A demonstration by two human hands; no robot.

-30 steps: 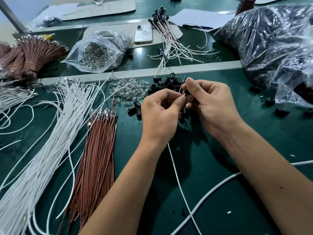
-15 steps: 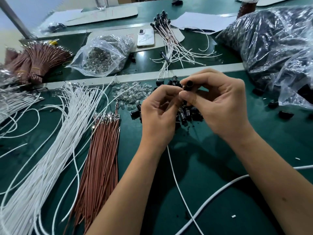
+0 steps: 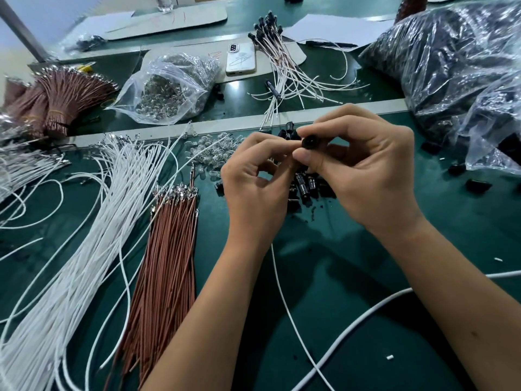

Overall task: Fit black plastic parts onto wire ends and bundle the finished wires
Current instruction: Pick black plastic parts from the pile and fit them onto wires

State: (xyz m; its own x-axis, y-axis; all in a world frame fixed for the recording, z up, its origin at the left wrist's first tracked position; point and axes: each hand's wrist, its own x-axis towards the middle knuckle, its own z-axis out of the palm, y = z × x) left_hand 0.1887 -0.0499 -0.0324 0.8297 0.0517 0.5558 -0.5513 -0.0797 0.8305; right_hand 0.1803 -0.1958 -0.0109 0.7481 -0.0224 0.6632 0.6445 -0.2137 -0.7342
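Black plastic part (image 3: pixel 309 143) sits pinched in my right hand (image 3: pixel 366 170), bore facing me; left hand (image 3: pixel 253 187) fingers touching it, apparently pinching the white wire (image 3: pixel 284 300).

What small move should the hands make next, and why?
Probably push the wire end into the round black plastic part. The right hand pinches that part between thumb and forefinger, its hole facing the camera, and the left hand pinches at it from the left, with a thin white wire trailing below. Whether the end is seated is hidden.
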